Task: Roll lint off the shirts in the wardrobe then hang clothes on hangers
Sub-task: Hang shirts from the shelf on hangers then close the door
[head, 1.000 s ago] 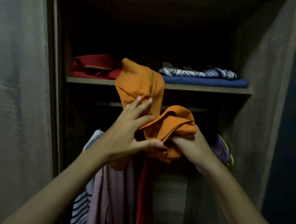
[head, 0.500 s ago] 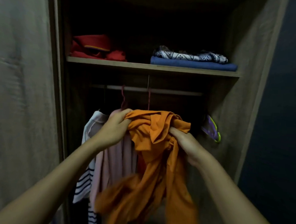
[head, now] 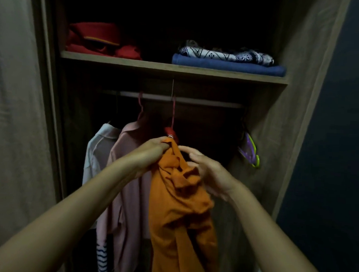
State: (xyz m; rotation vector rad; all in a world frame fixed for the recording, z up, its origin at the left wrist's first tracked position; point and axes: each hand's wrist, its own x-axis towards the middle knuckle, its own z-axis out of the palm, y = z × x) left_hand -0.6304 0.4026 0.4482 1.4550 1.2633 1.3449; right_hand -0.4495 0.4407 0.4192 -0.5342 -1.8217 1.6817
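Orange shirt point(head: 181, 208), bunched up by the shelf a second ago, now hangs unfurled just below the rail point(head: 182, 100) at the red hanger point(head: 171, 131), my left hand point(head: 152, 153) pinching its collar, right hand point(head: 208, 172) loosely cupping the fabric, so hanging looks underway.

Left of the fingers point(head: 163, 143), the pink shirt point(head: 128, 174) and white shirt point(head: 97, 148) crowd the rod point(head: 197, 101). To their right the rod runs bare as far as the coloured hangers point(head: 249, 153) against the wardrobe wall. Above, the shelf point(head: 178, 68) caps the space.
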